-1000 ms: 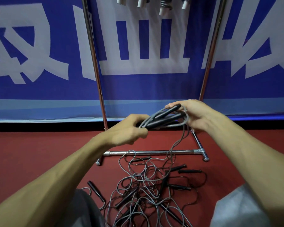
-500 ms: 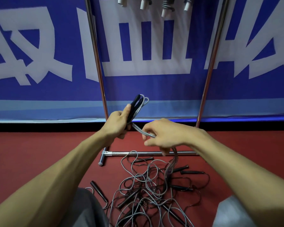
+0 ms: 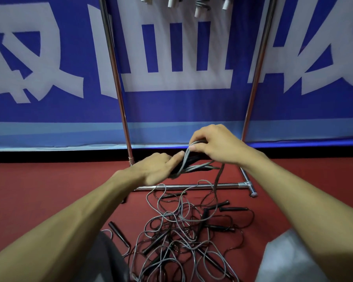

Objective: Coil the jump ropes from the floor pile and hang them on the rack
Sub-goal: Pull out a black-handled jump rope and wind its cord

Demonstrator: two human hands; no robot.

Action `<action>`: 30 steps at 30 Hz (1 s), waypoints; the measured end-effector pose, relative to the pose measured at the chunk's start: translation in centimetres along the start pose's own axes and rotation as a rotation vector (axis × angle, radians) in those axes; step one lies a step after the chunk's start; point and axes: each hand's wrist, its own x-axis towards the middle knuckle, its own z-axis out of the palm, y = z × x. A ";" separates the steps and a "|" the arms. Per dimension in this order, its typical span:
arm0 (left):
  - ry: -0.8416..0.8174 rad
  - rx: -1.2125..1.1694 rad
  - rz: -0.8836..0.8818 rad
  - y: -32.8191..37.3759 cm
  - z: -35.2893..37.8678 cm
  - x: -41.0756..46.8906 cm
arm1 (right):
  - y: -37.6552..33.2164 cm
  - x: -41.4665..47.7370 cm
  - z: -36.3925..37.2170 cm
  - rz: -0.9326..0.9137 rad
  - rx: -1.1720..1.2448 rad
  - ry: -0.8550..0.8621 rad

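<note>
The blue banner (image 3: 171, 110) carries large white characters (image 3: 175, 80) across its width. They are cut off at the top edge of the view, and none can be read for certain. No other lettering, label or number is legible.

A blue banner (image 3: 171, 110) (white lettering) hangs behind the red floor (image 3: 49, 180).

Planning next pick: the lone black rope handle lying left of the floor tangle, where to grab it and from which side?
Probably mid-shaft of the black stick-shaped handle, coming from above and pinching across its narrow width. It lies flat and diagonal on the red floor, clear of the tangled rope pile, so both long sides look free.
</note>
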 end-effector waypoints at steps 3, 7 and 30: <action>-0.041 -0.034 0.080 0.4 -0.4 -0.5 | 0.1 -0.2 -0.3 0.072 0.036 -0.040; -0.155 0.123 0.140 -0.5 0.4 -0.3 | 0.3 -0.7 0.4 0.188 0.045 -0.339; -0.054 -1.092 -0.002 0.4 -1.5 -0.2 | 1.4 -1.2 0.9 0.335 0.661 -0.483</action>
